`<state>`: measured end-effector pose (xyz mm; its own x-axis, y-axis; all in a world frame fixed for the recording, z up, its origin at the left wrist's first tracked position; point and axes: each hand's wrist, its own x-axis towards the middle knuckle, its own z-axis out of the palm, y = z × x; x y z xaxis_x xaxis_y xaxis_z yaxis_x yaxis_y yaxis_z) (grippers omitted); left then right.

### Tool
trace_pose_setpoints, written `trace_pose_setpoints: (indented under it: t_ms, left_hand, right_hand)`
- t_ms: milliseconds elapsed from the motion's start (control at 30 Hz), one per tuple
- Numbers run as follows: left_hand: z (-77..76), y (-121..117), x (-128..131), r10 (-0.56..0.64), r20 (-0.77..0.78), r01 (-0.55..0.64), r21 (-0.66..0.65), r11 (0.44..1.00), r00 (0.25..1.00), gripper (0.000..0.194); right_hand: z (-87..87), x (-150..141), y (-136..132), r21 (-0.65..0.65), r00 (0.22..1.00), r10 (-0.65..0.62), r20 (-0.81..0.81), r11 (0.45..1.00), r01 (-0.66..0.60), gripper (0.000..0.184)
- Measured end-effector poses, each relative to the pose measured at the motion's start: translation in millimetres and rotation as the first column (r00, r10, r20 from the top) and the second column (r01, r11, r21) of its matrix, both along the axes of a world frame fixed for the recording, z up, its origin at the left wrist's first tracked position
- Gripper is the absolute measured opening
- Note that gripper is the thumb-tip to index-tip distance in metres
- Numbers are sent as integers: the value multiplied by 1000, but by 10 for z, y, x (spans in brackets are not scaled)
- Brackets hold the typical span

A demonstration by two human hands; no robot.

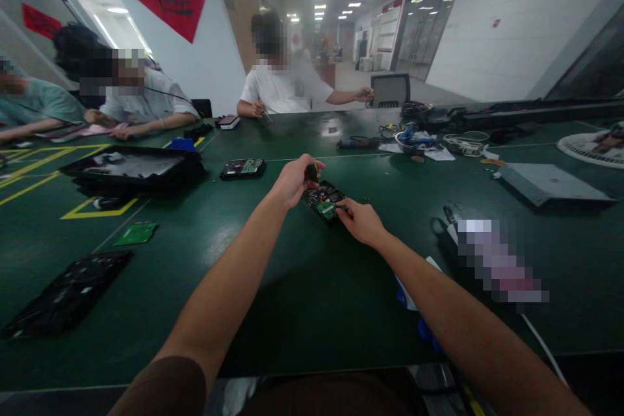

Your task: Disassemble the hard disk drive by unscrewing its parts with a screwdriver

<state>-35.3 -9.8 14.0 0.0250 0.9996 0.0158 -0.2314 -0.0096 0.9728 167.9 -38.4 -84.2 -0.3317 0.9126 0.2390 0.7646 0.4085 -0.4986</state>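
A hard drive (336, 194) lies on the table in front of me, its underside facing up. My left hand (292, 183) is closed at its far left edge around a short dark handle with some yellow, which looks like a screwdriver (312, 173); its tip is hidden. At the near right side of the drive, my right hand (361, 221) pinches the edge of a green circuit board (326, 210). The board rests over the near part of the drive; whether it is fully loose I cannot tell.
Another hard drive (242, 168) lies ahead to the left. A loose green board (137, 233), a black panel (68, 292) and a black tray (136, 169) are on the left. To the right are a grey metal box (556, 183) and cable piles (419, 138). Several people sit across the table.
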Motion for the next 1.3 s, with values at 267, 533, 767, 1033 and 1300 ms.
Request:
trace_pose_setpoints:
  t_ms: [267, 533, 767, 1033, 1300]
  left_hand:
    - [-3, -6, 54, -54, 127, 64, -77, 995, 990, 17]
    - [-23, -1, 6, -67, 2, 67, 23, 997, 998, 21]
    - [-20, -2, 60, -83, 100, 84, -15, 996, 992, 16]
    - [-22, 14, -11, -45, -71, 49, 59, 997, 996, 24]
    - [-59, 38, 3, -82, 72, 82, -4, 997, 994, 23]
  right_hand:
    - [3, -5, -11, -9, 1000, -2, -4, 1000, 2, 31]
    - [17, -4, -7, -22, 1000, -3, -2, 1000, 3, 32]
    - [25, -16, -17, -10, 1000, -3, -2, 1000, 3, 31]
    - [12, -10, 1, -7, 1000, 1, 2, 1000, -1, 31]
    - [13, -9, -16, -3, 1000, 14, -19, 1000, -14, 31]
